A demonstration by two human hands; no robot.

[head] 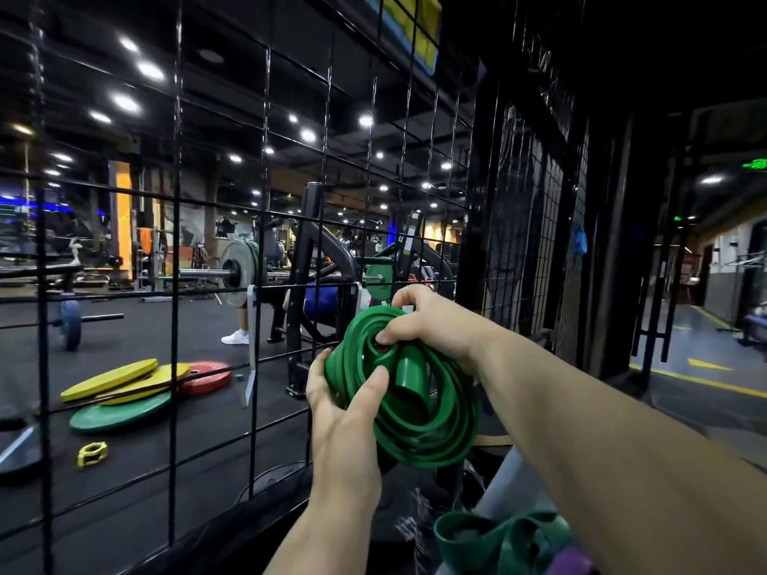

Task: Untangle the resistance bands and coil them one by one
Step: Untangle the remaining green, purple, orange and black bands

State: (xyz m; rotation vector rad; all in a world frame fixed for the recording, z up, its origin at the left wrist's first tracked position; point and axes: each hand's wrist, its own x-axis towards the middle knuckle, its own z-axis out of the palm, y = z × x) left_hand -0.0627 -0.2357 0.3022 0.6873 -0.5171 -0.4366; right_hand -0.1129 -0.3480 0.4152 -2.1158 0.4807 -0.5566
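Holding the green resistance band (411, 373) up in the air before the wire grid (177, 242), you are carrying it at about 4 o'clock from the middle of the view, clear of the heap of other bands (498, 541) lying at 5 o'clock, probably so that nothing catches on it while you are winding.

Your left hand (340, 412) is gripping the coil at its 8 o'clock edge, thumb pressing across the front and fingers curling behind, which looks meant to stop the turns springing apart. Your right hand (436, 321) is closing over the coil at 1 o'clock, thumb and fingers pinching the band near the centre, seemingly feeding or tucking the last length.

The band is sitting in many flat, loosely stacked loops, uneven and slightly fanned, with one wide flat stretch crossing the middle. It is looking nearly coiled, though not yet tidy.
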